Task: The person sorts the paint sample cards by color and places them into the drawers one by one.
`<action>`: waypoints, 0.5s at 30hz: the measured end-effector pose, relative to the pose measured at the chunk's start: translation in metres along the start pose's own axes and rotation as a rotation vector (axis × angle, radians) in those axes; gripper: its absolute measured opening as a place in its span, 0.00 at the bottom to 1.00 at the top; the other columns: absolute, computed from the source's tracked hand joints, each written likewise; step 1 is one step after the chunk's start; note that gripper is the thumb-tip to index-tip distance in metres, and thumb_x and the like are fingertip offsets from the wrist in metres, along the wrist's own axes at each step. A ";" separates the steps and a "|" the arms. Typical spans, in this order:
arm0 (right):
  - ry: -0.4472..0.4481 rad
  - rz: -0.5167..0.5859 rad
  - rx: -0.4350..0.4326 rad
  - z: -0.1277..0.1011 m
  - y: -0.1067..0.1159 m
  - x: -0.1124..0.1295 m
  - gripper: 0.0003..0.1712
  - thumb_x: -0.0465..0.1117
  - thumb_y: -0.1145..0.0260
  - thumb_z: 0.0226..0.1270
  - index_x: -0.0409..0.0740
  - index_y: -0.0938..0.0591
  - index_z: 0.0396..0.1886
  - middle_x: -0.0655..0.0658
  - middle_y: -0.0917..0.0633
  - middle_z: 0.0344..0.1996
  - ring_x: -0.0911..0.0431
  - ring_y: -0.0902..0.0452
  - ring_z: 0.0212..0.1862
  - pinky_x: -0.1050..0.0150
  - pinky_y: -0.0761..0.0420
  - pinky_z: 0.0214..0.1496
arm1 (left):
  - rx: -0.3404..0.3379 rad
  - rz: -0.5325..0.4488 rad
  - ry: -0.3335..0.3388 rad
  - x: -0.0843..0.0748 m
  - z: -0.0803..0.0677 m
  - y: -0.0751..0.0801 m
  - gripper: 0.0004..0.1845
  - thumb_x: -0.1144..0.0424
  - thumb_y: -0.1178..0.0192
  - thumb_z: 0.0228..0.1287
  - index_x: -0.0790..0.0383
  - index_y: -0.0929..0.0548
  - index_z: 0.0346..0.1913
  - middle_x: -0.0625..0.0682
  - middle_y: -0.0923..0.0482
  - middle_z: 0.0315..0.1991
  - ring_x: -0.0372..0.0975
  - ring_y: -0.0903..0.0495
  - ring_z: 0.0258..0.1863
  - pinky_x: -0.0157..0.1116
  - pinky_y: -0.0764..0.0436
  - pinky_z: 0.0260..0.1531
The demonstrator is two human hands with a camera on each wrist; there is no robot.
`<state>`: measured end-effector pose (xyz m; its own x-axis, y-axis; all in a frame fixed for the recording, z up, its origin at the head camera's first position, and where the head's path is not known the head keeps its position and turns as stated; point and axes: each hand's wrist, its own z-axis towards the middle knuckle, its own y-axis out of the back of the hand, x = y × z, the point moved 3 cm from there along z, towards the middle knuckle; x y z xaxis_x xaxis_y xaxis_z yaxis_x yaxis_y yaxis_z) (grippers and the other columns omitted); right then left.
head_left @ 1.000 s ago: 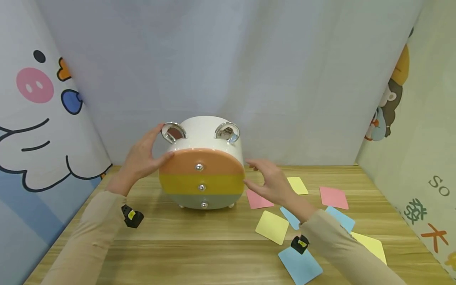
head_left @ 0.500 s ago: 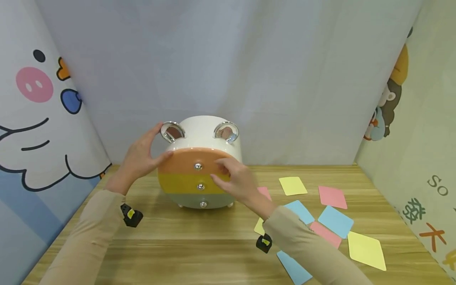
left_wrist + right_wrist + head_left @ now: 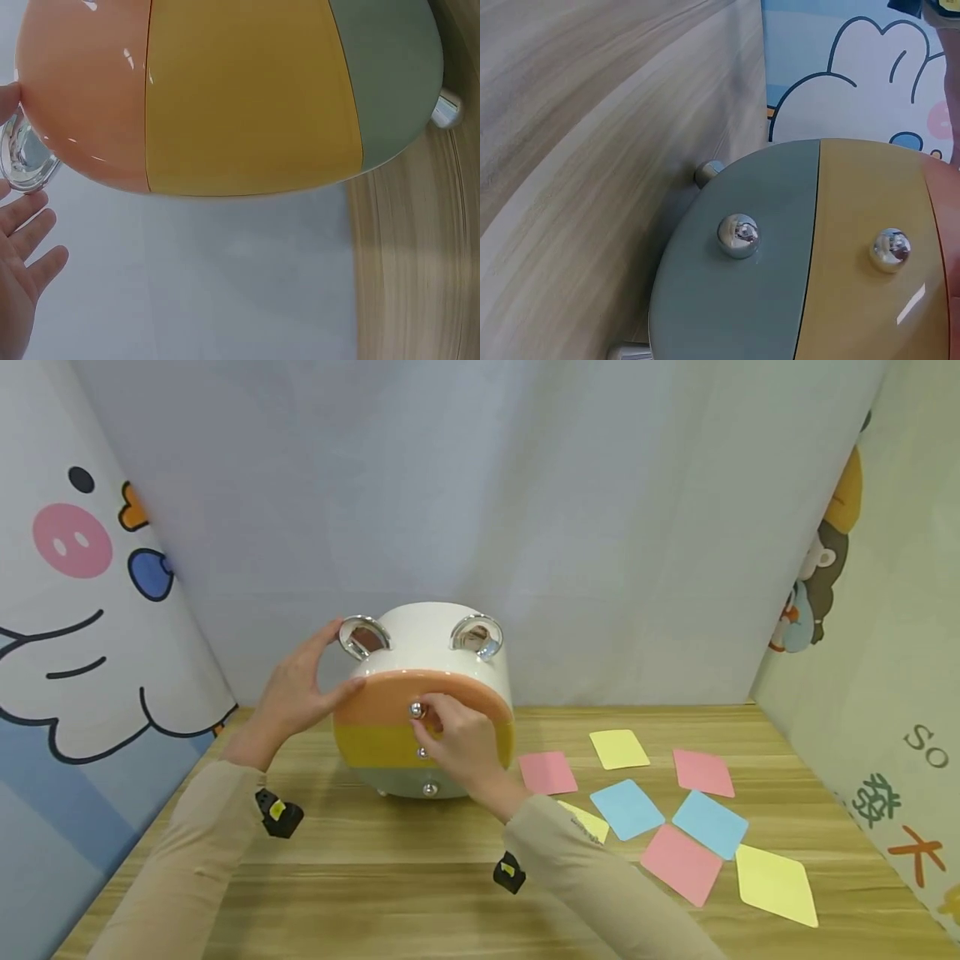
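A small rounded drawer chest (image 3: 442,635) with a white shell and silver ear loops stands on the table. Its front has an orange, a yellow and a green drawer, each with a silver knob; all look closed. My left hand (image 3: 296,689) steadies its upper left side, the thumb on the orange front's edge and a fingertip at the left ear (image 3: 364,637); the left wrist view shows the other fingers spread. Thumb and index finger of my right hand (image 3: 467,743) pinch at the top knob (image 3: 417,710). In the right wrist view the green drawer's knob (image 3: 739,235) shows, but not that hand's fingertips.
Several pink, yellow and blue paper squares lie right of the chest, among them a blue one (image 3: 627,810) and a pink one (image 3: 682,864). My right sleeve covers part of a yellow square (image 3: 588,821). A pale curtain (image 3: 600,527) hangs behind the wooden table (image 3: 360,893).
My right hand has moved left from beside the chest, across its front to the top knob. The left hand keeps its place. More of the paper squares show now.
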<state>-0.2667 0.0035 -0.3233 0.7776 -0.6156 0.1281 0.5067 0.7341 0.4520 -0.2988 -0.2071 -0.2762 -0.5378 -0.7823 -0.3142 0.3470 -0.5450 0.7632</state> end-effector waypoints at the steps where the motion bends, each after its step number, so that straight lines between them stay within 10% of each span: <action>1: 0.007 -0.015 -0.014 0.000 -0.001 0.000 0.08 0.37 0.32 0.51 0.41 0.20 0.32 0.51 0.19 0.23 0.64 0.26 0.22 0.78 0.28 0.23 | -0.001 -0.002 -0.002 0.000 0.000 0.000 0.44 0.43 0.43 0.57 0.63 0.46 0.69 0.65 0.38 0.63 0.57 0.39 0.62 0.57 0.40 0.57; 15: 0.064 -0.024 -0.062 -0.001 -0.004 0.001 0.08 0.36 0.33 0.50 0.40 0.22 0.31 0.50 0.19 0.22 0.64 0.26 0.20 0.79 0.31 0.19 | 0.007 -0.005 -0.015 -0.001 0.000 0.003 0.42 0.45 0.44 0.58 0.66 0.46 0.69 0.66 0.38 0.62 0.57 0.39 0.62 0.57 0.40 0.57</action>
<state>-0.2676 -0.0001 -0.3258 0.7862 -0.6151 0.0598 0.5463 0.7369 0.3982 -0.2979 -0.2078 -0.2736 -0.5514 -0.7747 -0.3095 0.3385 -0.5468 0.7658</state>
